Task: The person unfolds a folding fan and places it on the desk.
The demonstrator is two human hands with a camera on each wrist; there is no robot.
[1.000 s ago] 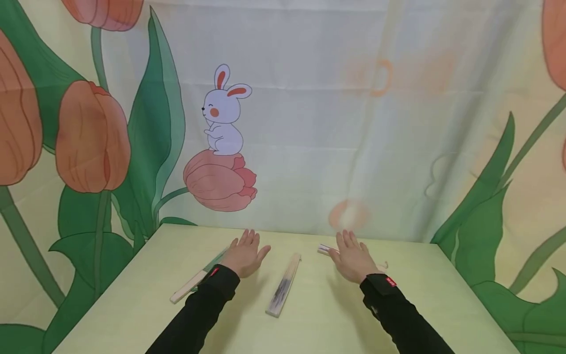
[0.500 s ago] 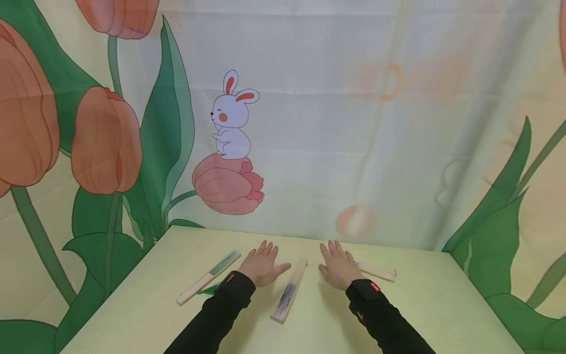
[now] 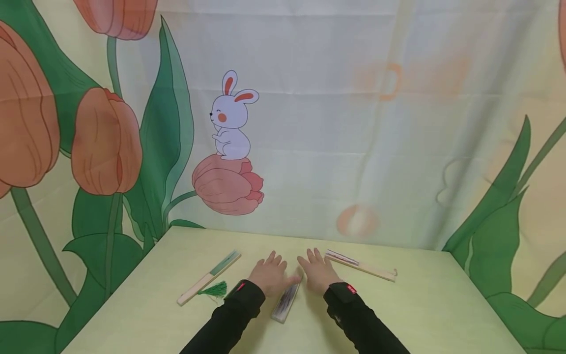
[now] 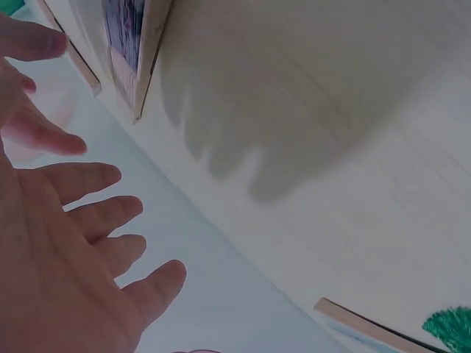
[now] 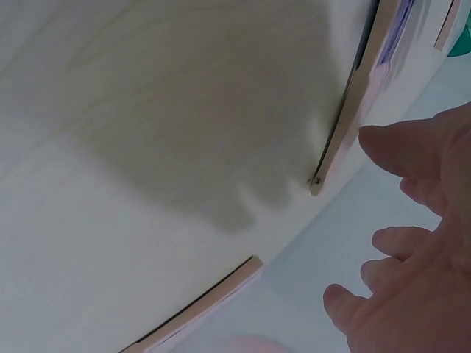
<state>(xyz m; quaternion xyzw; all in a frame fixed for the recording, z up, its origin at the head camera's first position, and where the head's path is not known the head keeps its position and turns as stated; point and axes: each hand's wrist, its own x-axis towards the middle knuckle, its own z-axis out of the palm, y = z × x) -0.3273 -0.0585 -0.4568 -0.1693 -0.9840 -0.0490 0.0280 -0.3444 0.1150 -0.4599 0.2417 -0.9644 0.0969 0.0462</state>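
Note:
Side by side, my left hand [image 3: 268, 276] and right hand [image 3: 317, 273] hover over a folded hand fan [image 3: 285, 306] in the middle of the table, its far part hidden beneath them. Spread, fairly straight fingers show on the left hand [image 4: 81, 257] in the left wrist view. In the right wrist view the right hand [image 5: 419, 257] has its thumb out near the edge of the middle fan; contact cannot be told. Neither hand holds anything. A folded fan with green leaf [image 3: 208, 279] lies at left, and a third folded fan [image 3: 362, 266] at right.
A green tassel [image 3: 216, 289] lies beside the left fan. The pale yellow table [image 3: 420, 305] meets a hanging cloth [image 3: 305, 123] at its back edge, printed with a rabbit and tulips. Hand shadows fall on the tabletop.
Both hands have moved inward, closer together, over the middle fan. The left and right fans, partly covered before, now show in full. The view shifted slightly.

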